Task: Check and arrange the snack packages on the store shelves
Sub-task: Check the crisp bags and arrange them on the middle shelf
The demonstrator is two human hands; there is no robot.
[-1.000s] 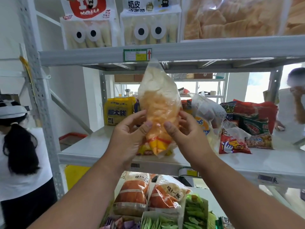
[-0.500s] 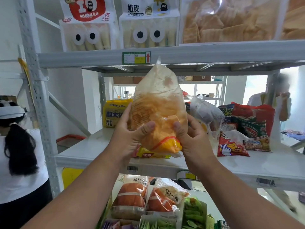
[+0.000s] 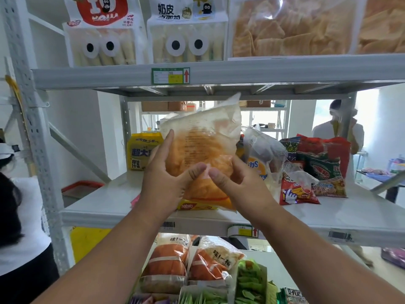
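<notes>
I hold a clear snack bag point(image 3: 203, 148) of orange chips upright above the front of the grey middle shelf point(image 3: 105, 205). Its printed back faces me. My left hand point(image 3: 166, 178) grips its left side, thumb across the front. My right hand point(image 3: 238, 185) grips its lower right side, thumb tip close to the left thumb. A yellow Nabati pack point(image 3: 192, 206) lies on the shelf just under the bag. A yellow bag point(image 3: 140, 152) stands behind on the left; a clear bag point(image 3: 263, 150) and red and green snack packs point(image 3: 322, 165) crowd the right.
The upper shelf point(image 3: 241, 72) carries white packs with cartoon eyes point(image 3: 103, 44) and clear bags of crackers point(image 3: 289, 29). Orange and green packs point(image 3: 197, 266) fill the shelf below. One person point(image 3: 19, 227) stands at the left, another person point(image 3: 337, 130) behind the rack at right.
I have turned the bag in my hands, so its broad printed back now faces me, and tilted its top to the right. My thumbs have drawn closer together.
</notes>
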